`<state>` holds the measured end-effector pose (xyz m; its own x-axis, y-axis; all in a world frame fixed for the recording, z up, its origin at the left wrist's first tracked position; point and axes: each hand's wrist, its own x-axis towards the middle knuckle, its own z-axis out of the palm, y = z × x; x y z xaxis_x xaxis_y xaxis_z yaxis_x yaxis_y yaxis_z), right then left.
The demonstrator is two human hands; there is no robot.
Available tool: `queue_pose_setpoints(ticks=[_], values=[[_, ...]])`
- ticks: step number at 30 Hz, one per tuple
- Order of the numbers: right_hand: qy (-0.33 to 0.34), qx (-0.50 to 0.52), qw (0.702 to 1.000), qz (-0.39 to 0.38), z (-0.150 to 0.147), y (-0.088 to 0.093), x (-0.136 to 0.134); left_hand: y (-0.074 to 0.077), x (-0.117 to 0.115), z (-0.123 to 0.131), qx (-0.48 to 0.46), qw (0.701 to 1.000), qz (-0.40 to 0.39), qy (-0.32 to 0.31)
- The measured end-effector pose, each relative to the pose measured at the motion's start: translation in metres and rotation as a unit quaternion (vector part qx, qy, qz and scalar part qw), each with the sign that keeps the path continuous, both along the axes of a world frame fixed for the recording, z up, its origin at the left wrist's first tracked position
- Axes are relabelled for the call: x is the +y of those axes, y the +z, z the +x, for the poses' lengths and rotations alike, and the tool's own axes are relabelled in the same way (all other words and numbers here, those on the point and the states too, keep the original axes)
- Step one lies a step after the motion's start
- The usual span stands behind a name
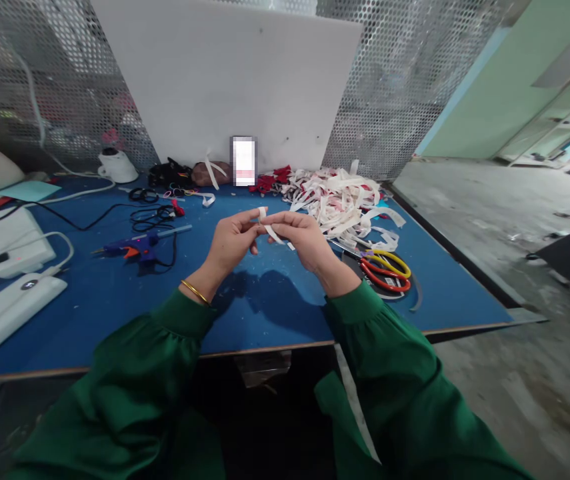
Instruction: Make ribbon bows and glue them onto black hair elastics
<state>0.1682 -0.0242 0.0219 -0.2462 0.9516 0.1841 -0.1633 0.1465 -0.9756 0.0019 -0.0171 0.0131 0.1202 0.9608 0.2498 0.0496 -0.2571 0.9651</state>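
Both my hands meet above the middle of the blue table, pinching one short white fabric strip [273, 234] between them. My left hand [232, 243], with a gold bangle at the wrist, grips it between thumb and fingers. From the other side, my right hand [302, 239] pinches the same strip with thumb and forefinger. One end of the strip sticks up past the fingertips and the other slants down beneath the right fingers. The part between the fingers is hidden.
A heap of white strips [339, 197] lies at the back right, near scissors with red and yellow handles [387, 270]. On the left are a blue glue gun [137, 248], black cords and a white power strip [15, 317]. A phone [243, 161] leans against the white board [245, 80].
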Motion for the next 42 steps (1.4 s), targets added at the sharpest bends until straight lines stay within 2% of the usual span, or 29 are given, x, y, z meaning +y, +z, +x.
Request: queue_pose_setpoints(ticks=[3, 9, 14, 17, 20, 26, 34, 42], values=[[0.013, -0.006, 1.000, 0.005, 0.003, 0.000, 0.001, 0.001, 0.000, -0.001, 0.003, 1.000, 0.003, -0.012], [-0.060, -0.016, 0.997, 0.039, -0.001, -0.001, 0.002, 0.002, -0.002, -0.002, 0.032, 0.998, 0.024, -0.046], [-0.024, 0.013, 0.999, -0.022, 0.004, 0.001, 0.004, 0.000, -0.002, -0.002, 0.070, 0.995, 0.042, -0.056], [-0.006, 0.021, 0.999, -0.030, 0.007, 0.002, 0.004, 0.000, -0.002, -0.002, 0.078, 0.994, 0.048, -0.058], [-0.007, 0.014, 1.000, -0.011, 0.006, 0.002, 0.003, 0.001, -0.002, -0.002, 0.078, 0.994, 0.047, -0.057], [-0.069, -0.046, 0.994, 0.066, 0.000, -0.002, 0.004, 0.002, -0.004, 0.000, 0.083, 0.993, 0.040, -0.068], [-0.110, -0.110, 0.979, 0.135, -0.001, -0.006, 0.003, 0.003, -0.005, 0.002, 0.098, 0.991, 0.056, -0.067], [-0.146, -0.098, 0.975, 0.133, -0.002, -0.010, 0.006, -0.006, 0.001, -0.001, 0.091, 0.990, 0.070, -0.077]])
